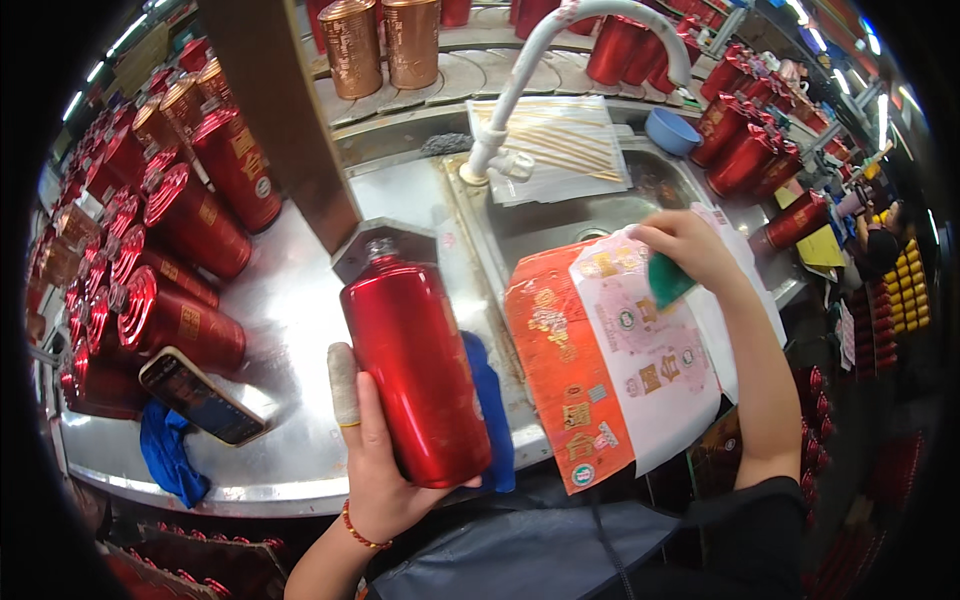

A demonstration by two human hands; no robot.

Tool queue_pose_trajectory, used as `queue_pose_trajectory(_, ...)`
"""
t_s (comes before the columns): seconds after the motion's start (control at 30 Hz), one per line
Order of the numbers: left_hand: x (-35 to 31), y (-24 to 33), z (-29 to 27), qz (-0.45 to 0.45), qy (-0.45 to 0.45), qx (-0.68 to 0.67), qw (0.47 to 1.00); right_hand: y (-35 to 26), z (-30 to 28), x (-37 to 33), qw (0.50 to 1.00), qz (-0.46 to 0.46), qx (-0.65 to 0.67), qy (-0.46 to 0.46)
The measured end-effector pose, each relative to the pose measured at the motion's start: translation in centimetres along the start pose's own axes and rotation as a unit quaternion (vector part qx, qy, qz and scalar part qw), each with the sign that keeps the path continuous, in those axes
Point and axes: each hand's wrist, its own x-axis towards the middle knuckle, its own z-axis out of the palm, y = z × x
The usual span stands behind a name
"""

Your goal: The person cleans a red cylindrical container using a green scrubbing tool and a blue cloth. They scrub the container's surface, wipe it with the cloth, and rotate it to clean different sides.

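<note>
Two bare hands are raised before a dark apron (520, 560). The left hand (385, 490), with a red beaded bracelet (362, 535) at its wrist, cradles a glossy red bottle (415, 370) low down, its fingers (374, 425) curled around the base and side, one of them under a pale grey cover. The bottle tilts with its neck pointing away from the person, above the metal table (295, 300); a blue cloth (492, 420) lies just beside it. On the left a phone (200, 395) is propped near a second blue cloth (172, 462).

To the right, an orange printed sheet (550, 340) is partly covered by a white printed sheet (640, 340). The right hand (695, 245) pinches the white one at its upper edge between thumb and fingers, with a green flat piece (668, 280) under the palm.

Farther off are the sink (555, 215), a curved pale faucet (525, 75), thin sticks (570, 140) and a blue bowl (672, 131). Farthest, copper-coloured canisters (350, 50) stand on a segmented conveyor (480, 70).
</note>
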Motion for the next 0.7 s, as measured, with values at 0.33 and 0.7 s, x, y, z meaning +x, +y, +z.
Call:
queue_pose_trajectory(0.33, 0.1, -0.9, 0.4, -0.002, 0.005, -0.030, 1.000, 12.1, -1.3, 13.4, 0.974, 0.121, -0.163, 0.103)
queue_pose_trajectory(0.7, -0.1, -1.5, 0.6, 0.010, 0.016, -0.015, 1.000, 14.8, 0.3, 17.4, 0.977, 0.129, -0.062, 0.156)
